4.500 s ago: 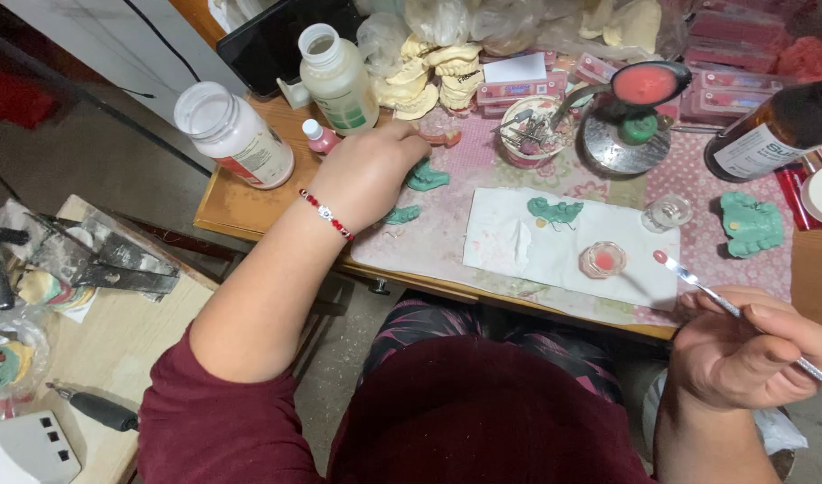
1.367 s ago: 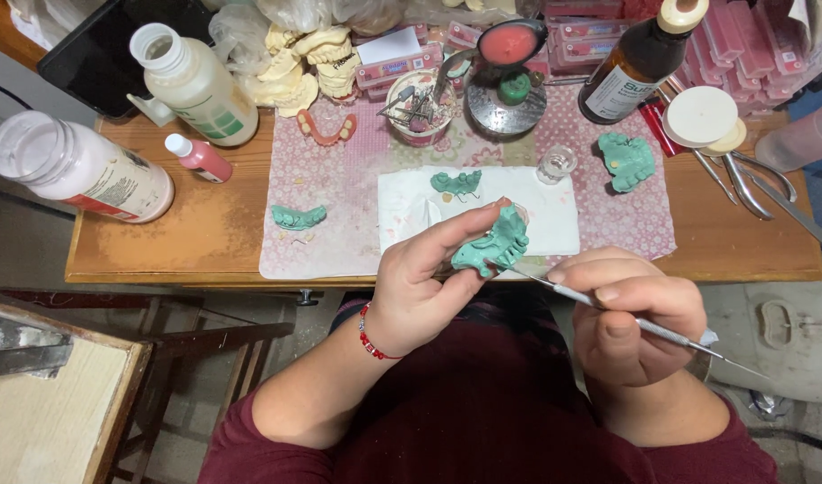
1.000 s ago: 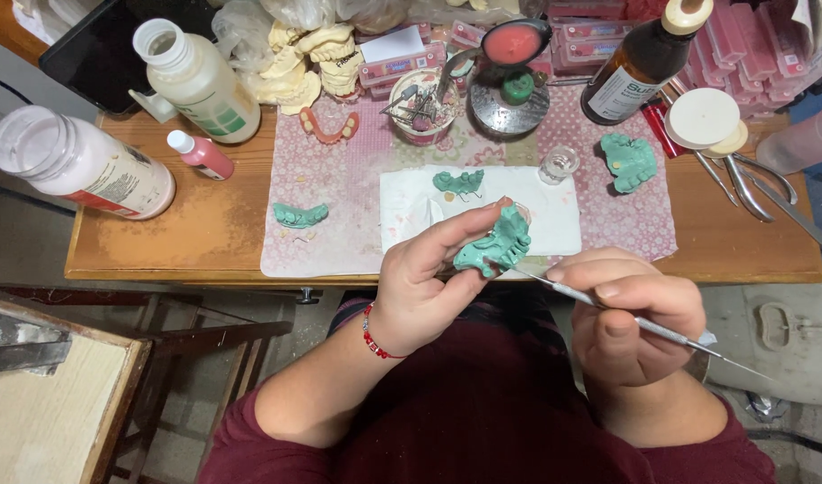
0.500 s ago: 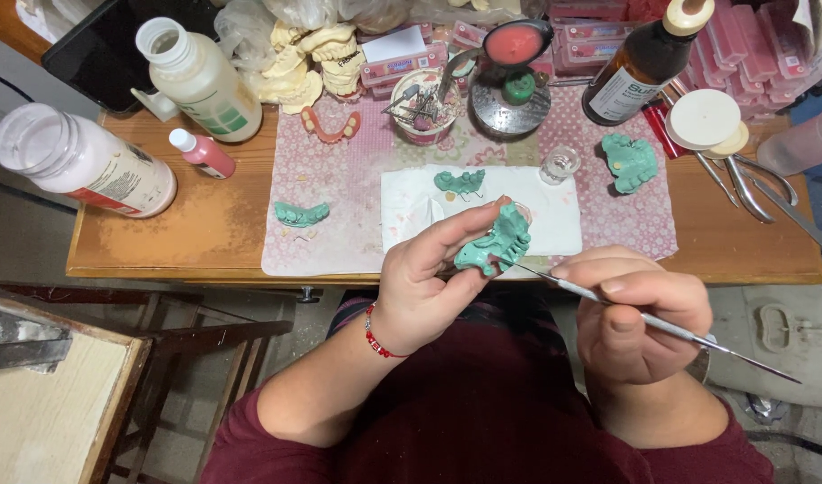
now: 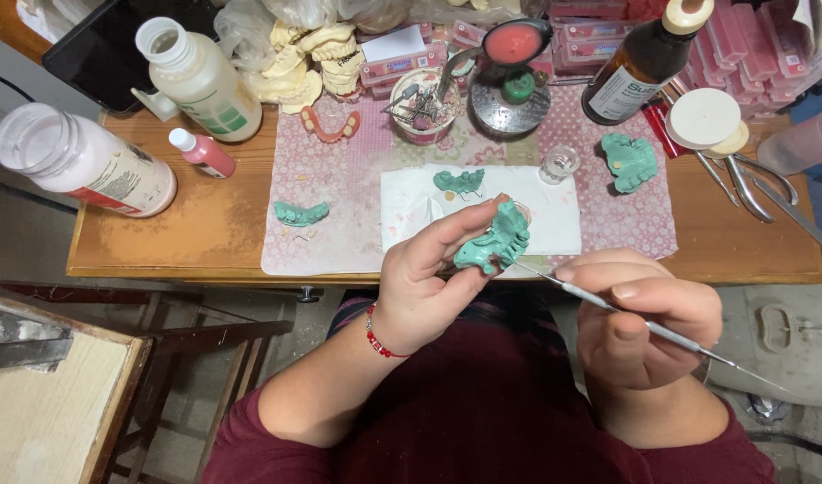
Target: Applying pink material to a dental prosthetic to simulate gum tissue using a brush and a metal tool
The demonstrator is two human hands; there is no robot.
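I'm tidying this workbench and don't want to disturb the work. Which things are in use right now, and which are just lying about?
In use:
left hand holding the green dental cast
right hand holding the thin metal hand tool

Lying about:
white plastic jar
brown glass bottle
small pink bottle
cream plaster casts
metal pliers

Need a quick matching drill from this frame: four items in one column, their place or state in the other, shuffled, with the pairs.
Things:
1. green dental cast
2. thin metal tool
3. brown glass bottle
4. pink denture piece

Places:
A. in the right hand
B. lying on the patterned cloth, near the cream casts
C. in the left hand
D. standing at the back right of the table

Pairs: 1-C, 2-A, 3-D, 4-B
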